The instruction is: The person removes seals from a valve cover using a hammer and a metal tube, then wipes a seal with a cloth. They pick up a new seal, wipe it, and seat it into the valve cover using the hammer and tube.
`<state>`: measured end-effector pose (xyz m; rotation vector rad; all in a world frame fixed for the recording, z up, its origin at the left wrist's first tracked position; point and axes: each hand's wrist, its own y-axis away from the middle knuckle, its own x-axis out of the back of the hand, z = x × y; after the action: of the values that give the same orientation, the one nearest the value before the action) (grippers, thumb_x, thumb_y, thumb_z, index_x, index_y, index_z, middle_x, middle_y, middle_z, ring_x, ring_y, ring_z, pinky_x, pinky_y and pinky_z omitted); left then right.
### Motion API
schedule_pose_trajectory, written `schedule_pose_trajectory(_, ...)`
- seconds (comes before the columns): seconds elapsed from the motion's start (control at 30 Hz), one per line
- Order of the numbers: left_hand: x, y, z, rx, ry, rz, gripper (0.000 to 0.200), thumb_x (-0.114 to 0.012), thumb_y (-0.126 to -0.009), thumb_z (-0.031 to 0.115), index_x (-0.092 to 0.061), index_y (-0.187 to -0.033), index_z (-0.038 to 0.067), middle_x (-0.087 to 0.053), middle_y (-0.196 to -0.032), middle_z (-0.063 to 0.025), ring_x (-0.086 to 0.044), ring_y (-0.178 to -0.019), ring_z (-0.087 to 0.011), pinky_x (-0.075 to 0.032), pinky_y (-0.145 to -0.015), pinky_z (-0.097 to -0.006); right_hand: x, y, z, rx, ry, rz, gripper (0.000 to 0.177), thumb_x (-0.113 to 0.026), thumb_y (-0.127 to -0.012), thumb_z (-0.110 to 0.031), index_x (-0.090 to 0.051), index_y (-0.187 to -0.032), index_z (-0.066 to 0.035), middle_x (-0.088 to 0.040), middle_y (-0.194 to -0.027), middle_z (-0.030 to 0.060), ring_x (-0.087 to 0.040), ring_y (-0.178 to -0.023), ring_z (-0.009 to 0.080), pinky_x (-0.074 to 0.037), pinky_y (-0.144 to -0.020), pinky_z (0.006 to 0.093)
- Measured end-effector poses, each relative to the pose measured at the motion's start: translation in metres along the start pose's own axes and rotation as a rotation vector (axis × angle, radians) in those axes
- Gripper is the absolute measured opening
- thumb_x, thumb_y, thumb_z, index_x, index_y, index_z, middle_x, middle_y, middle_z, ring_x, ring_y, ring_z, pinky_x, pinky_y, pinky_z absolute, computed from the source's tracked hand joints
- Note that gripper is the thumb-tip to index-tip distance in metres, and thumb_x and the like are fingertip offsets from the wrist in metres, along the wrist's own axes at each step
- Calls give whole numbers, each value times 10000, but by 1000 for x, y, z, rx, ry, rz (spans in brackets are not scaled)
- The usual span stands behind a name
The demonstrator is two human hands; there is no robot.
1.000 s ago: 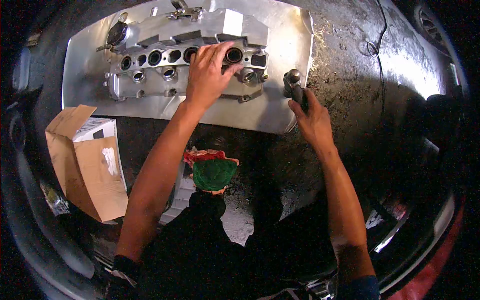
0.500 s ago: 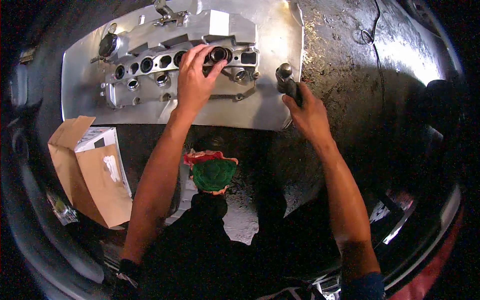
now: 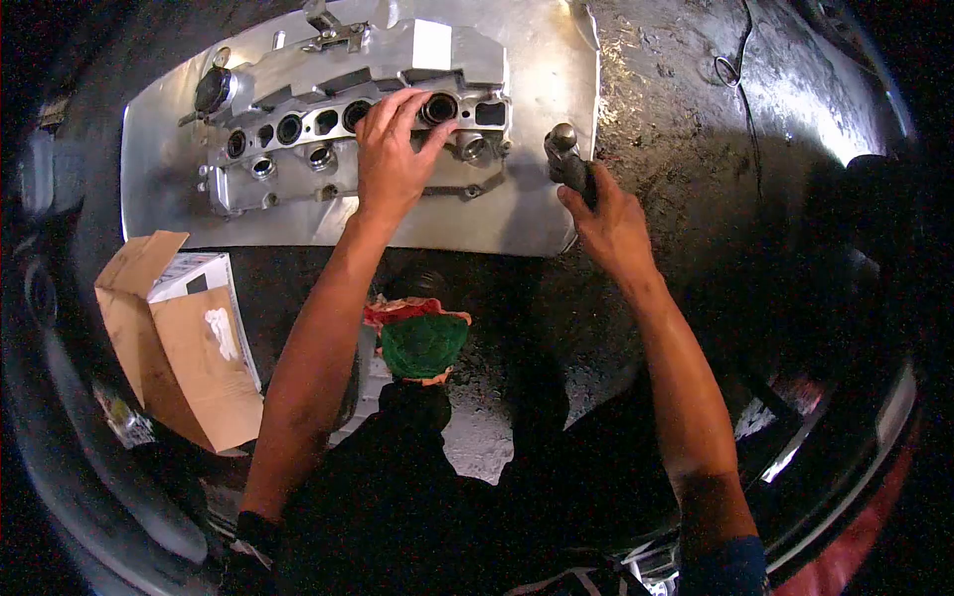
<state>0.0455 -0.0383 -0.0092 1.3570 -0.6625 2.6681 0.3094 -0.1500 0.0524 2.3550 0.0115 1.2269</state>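
Observation:
My left hand (image 3: 395,149) reaches over the metal engine cover (image 3: 383,70), thumb and fingertips at the edges of a dark ring (image 3: 438,108). The ring lies at the rightmost round hole of the cover's middle row. Other dark-rimmed round holes run to the left of it, one partly behind my fingers. To the right, my right hand (image 3: 609,221) is wrapped round the dark handle of a hammer-like tool (image 3: 563,142), its rounded metal head pointing away from me over the metal sheet.
The cover rests on a metal sheet (image 3: 298,230). An open cardboard box (image 3: 204,368) stands at the lower left. A green and red cloth-like item (image 3: 425,343) is below the sheet. A thin cable (image 3: 743,60) lies on the dirty floor at the upper right.
The ring between my left fingertips has gone from slightly off the hole to lined up with it, and my fingers have opened a little around it. My right hand has hardly moved.

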Motion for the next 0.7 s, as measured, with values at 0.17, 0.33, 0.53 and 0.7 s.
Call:
schedule_pose_trajectory(0.17,0,0,-1,7,21,-12,475,-816,-885,379,-715,-1249,90,-659,-1317,-84,-622,-1213,-298,-442,-1060,-433,2,1,0,-21,-25,-20,537,-668,-975,-430,-585,-1334,-39,-723,-1065,290,-678,-1014,514,-527,-904,600)
schedule_pose_trajectory(0.33,-7,4,-6,-6,84,58,491,-817,-884,372,-706,-1273,94,-655,-1324,-86,-616,-1223,-296,-438,-1066,-431,4,9,-12,44,-129,141,567,-704,-972,-404,-581,-1365,-14,-734,-1099,272,-718,-1032,449,-560,-904,522)
schedule_pose_trajectory(0.53,-10,10,-3,54,127,105,498,-852,-843,328,-712,-1272,117,-586,-1359,-65,-551,-1233,-310,-426,-1093,-432,6,15,-74,225,-392,228,574,-746,-971,-312,-563,-1424,-13,-740,-1125,251,-752,-1013,359,-579,-883,438)
schedule_pose_trajectory(0.7,-10,9,-4,65,222,146,478,-870,-802,250,-724,-1241,128,-592,-1319,-71,-526,-1228,-323,-421,-1105,-437,-12,-11,-115,316,-320,209,572,-725,-982,-331,-557,-1427,-14,-726,-1124,270,-741,-1004,397,-576,-855,456)
